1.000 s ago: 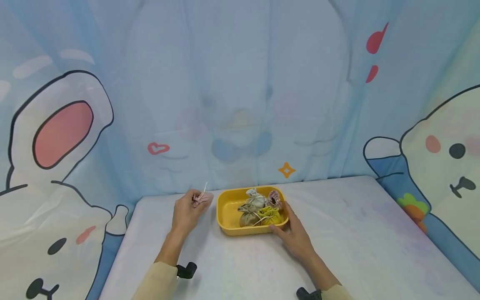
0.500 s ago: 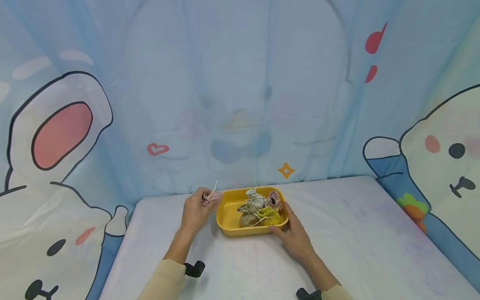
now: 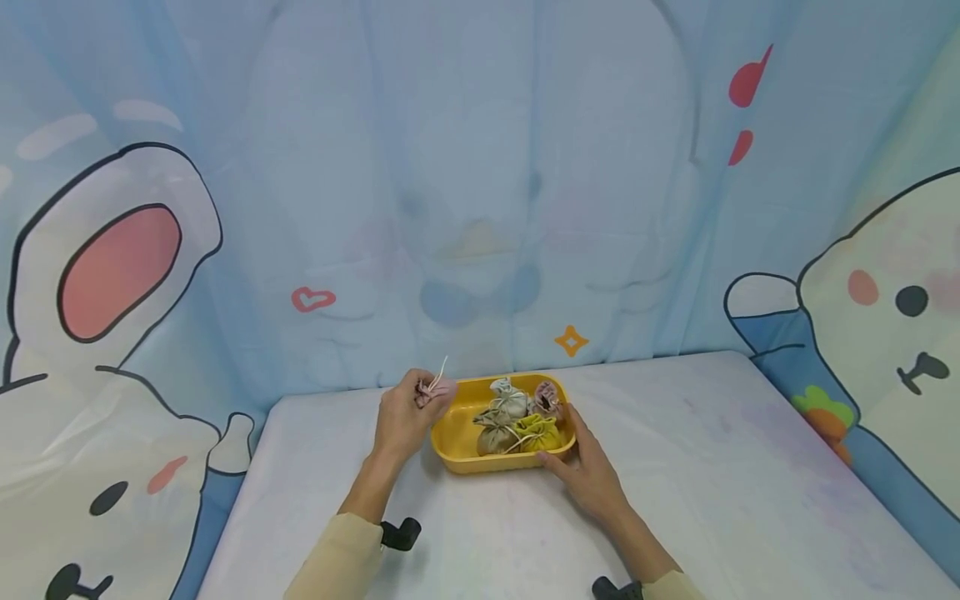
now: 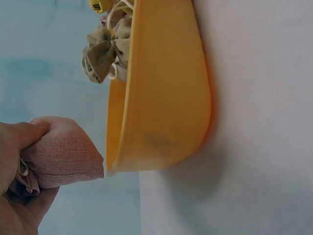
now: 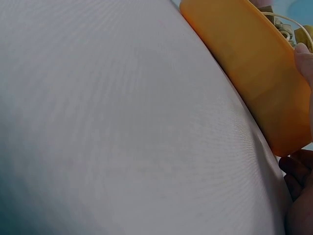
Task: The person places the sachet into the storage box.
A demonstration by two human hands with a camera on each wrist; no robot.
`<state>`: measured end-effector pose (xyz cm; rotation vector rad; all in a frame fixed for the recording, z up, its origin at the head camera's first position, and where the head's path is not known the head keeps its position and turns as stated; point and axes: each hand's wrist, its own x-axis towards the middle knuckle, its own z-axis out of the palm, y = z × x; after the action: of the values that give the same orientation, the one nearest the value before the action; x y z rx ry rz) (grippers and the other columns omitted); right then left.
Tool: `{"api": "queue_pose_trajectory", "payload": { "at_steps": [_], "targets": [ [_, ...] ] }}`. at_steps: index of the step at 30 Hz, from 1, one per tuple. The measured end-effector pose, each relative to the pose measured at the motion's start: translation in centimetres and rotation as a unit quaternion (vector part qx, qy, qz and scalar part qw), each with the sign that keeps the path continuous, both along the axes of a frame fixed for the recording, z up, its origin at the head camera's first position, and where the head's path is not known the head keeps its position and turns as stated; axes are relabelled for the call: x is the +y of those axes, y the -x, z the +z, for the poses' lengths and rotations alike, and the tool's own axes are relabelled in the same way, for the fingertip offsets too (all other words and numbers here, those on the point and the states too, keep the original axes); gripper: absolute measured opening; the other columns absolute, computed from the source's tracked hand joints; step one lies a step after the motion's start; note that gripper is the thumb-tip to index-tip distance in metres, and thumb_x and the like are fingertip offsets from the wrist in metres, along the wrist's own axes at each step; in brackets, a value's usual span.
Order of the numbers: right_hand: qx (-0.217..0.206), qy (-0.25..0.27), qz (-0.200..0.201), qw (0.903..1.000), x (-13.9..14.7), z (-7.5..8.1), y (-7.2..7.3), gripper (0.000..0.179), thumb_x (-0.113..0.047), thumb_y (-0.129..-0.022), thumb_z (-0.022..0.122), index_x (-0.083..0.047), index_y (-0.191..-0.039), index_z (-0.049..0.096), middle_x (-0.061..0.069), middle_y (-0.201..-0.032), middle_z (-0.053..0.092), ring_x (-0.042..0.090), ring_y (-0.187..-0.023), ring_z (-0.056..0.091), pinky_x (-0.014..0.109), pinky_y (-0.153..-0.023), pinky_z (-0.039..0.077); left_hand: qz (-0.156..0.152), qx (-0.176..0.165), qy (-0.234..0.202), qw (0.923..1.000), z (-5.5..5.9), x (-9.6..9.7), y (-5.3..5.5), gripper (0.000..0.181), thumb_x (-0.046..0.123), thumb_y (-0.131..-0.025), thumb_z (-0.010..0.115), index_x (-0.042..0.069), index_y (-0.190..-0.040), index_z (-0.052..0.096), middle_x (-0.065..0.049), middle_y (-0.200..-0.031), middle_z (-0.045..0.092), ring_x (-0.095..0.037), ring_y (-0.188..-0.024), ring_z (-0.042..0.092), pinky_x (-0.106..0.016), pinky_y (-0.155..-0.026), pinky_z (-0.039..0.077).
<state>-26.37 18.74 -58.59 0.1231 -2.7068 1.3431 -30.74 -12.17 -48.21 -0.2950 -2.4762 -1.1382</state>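
My left hand (image 3: 399, 421) holds a small pink drawstring pouch (image 4: 68, 154) between thumb and fingers, up at the left end of a yellow plastic basket (image 3: 453, 429). White cord sticks up from the pouch's gathered neck. Inside the basket, crowded to its right side, sit a pale grey pouch (image 3: 511, 399), an olive-brown pouch (image 3: 495, 437), a bright yellow pouch (image 3: 538, 433) and a mauve pouch (image 3: 548, 397). At the basket's right front corner my right hand (image 3: 594, 477) grips it, thumb on the front rim and fingers along the right side.
The basket stands near the back of a table covered by a pale cloth (image 3: 465, 533). Behind it hangs a light blue curtain (image 3: 480, 167) printed with cartoon animals. Dark camera mounts (image 3: 401, 534) are strapped at both wrists.
My left hand has carried the pink pouch rightward and slightly up, from beside the basket to its left rim. The right hand and the basket have stayed in place.
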Motion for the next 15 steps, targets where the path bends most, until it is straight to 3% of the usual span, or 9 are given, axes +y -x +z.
{"api": "queue_pose_trajectory", "payload": {
  "at_steps": [5,15],
  "targets": [
    [0.007,0.002,0.001,1.0,0.0,0.1,0.0,0.106,-0.063,-0.094,0.067,-0.019,-0.169,0.006,0.016,-0.174,0.018,0.043,-0.159,0.019,0.064,-0.126,0.019,-0.003,0.015,-0.003,0.9999,0.2,0.9,0.1,0.026,0.019,-0.092,0.082,0.011,-0.113,0.068,-0.003,-0.088,0.07,-0.012,-0.075,0.06,-0.025,-0.067,0.053],
    [0.004,0.004,0.001,1.0,0.1,0.0,-0.1,0.106,-0.064,-0.094,0.067,-0.022,-0.169,0.006,0.015,-0.174,0.018,0.044,-0.158,0.019,0.064,-0.126,0.02,-0.024,0.004,0.003,0.9997,-0.7,2.7,0.4,0.023,0.02,-0.092,0.081,0.012,-0.11,0.068,-0.001,-0.085,0.068,-0.011,-0.073,0.057,-0.026,-0.066,0.05]
  ]
}}
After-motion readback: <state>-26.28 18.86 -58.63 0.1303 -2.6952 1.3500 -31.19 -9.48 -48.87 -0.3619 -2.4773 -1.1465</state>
